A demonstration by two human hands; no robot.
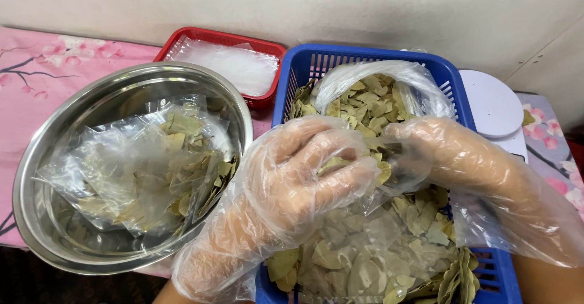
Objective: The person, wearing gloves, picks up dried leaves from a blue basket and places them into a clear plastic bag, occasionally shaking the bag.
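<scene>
My left hand [298, 176] curls its gloved grip around a clump of dried bay leaves [365, 106]. My right hand [450, 158], just beside it, pinches the clear plastic bag [420, 76] holding them, inside the blue basket [304, 66]. Left of my grip sits a steel bowl [55, 133]; beyond, a red basket [213, 36].

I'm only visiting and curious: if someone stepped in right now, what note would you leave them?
Left hand, gloved, pinches dried leaves at the mouth of an open plastic bag in the blue basket.
Right hand, gloved, holds that bag's edge.
Done: filled bags lie in the steel bowl.
Left: loose leaves remain in the basket; empty bags wait in the red basket.
</scene>
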